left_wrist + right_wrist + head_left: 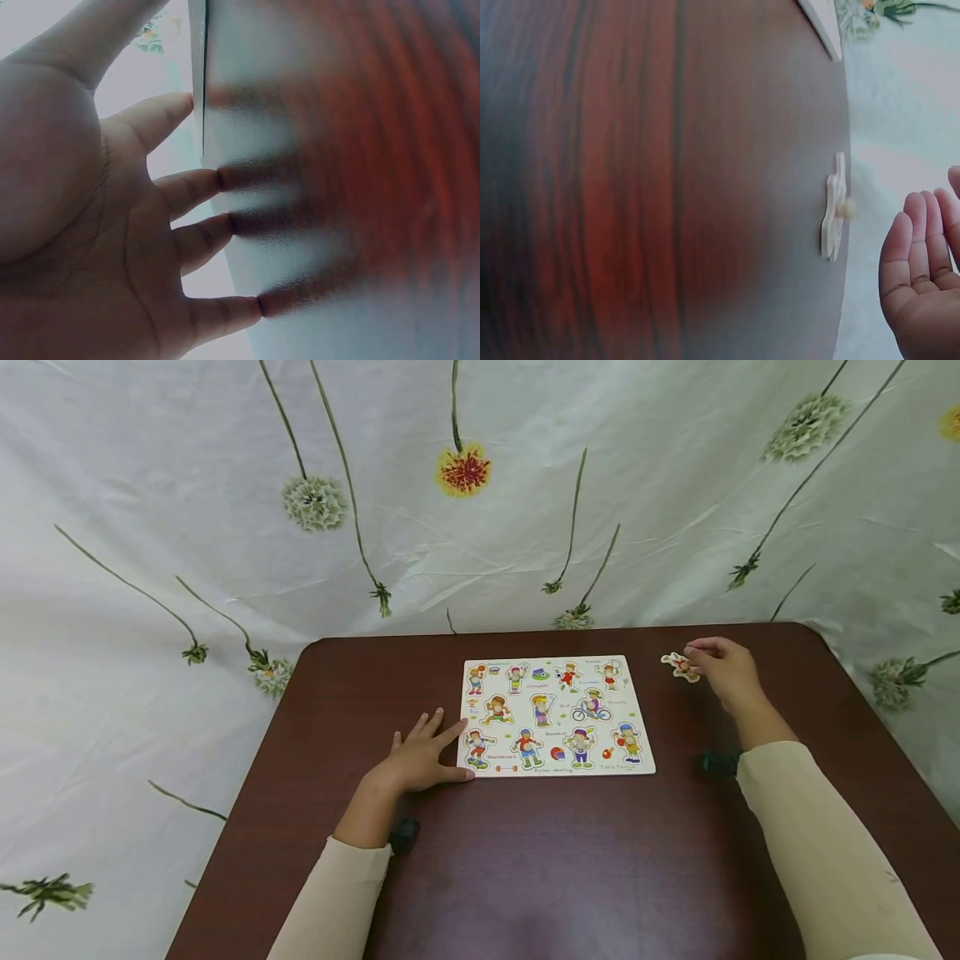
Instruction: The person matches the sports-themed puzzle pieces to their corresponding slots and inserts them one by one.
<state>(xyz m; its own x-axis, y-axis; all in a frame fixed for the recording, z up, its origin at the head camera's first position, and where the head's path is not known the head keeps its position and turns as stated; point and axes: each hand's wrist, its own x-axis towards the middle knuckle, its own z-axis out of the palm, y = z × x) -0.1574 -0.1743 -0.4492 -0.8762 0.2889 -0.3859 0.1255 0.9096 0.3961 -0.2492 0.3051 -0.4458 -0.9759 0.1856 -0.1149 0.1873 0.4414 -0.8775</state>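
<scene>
A white puzzle board printed with several sports figures lies flat on the table. At its left edge, my left hand rests with fingers spread; the index finger and thumb touch the board. The left wrist view has the same hand with fingertips down on the table. To the right of the board is a small puzzle piece with my right hand just over it. Seen from the right wrist, this piece lies on the table, its knob upward, and the loosely bent fingers stand apart from it.
The dark brown table has rounded far corners. Behind it hangs a white cloth with a flower print. A dark device is partly visible by each wrist.
</scene>
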